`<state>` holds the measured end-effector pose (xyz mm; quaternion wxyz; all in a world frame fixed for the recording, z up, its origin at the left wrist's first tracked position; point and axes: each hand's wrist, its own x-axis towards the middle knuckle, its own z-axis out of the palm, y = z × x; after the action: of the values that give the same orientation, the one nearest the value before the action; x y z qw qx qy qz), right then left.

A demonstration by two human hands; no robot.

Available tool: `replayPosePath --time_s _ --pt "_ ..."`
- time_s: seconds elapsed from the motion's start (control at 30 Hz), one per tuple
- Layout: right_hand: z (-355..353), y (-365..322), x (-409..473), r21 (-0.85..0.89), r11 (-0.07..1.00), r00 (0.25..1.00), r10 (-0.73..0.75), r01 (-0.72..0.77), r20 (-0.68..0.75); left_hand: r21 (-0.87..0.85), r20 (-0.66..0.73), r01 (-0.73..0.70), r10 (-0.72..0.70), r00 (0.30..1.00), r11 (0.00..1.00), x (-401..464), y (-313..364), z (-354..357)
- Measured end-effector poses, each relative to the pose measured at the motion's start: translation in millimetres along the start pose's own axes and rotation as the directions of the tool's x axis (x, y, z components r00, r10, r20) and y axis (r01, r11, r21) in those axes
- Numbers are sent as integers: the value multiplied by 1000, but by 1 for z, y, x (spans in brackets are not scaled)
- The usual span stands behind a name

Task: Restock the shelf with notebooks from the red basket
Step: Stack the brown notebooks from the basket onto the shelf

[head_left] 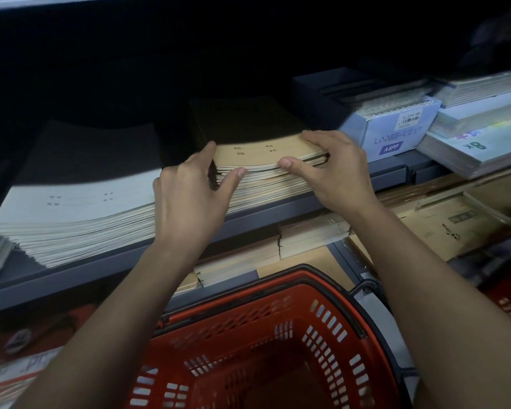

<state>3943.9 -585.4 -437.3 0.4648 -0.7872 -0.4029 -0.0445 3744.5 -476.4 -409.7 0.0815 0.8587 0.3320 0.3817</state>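
Together, both hands (266, 175) flanking tan notebooks (266, 149), shelf (278, 211)

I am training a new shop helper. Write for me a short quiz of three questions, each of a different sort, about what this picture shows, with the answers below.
1. True or false: both hands touch the brown notebook stack on the shelf.
2. Which stack lies directly beside the left hand, on its outer side? A) white notebooks B) red folders C) blue boxes
3. Fill in: the red basket sits ___ the shelf edge, between the forearms.

Key
1. True: the left hand is at the stack's left corner, and the right hand rests fingers on top with its thumb on the front edge.
2. A, the white notebooks.
3. below
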Motion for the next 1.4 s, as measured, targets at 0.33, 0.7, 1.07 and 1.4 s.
replayPosePath --time_s 0.33,0.7,1.07,1.4 --pt "1 -1 1 -8 1000 1000 22 -22 8 -42 18 54 -54 998 998 1 -5 -1" --pt "-2 -4 -17 -3 1000 998 7 -7 62 -170 128 47 -25 991 984 -9 -16 -10" --pt "-26 -7 -55 -82 996 999 -43 46 30 -207 177 -13 51 983 978 -52 -10 -44" --pt "-31 -26 -109 -128 987 994 -92 98 53 -99 212 -67 87 973 993 -98 -19 -74"
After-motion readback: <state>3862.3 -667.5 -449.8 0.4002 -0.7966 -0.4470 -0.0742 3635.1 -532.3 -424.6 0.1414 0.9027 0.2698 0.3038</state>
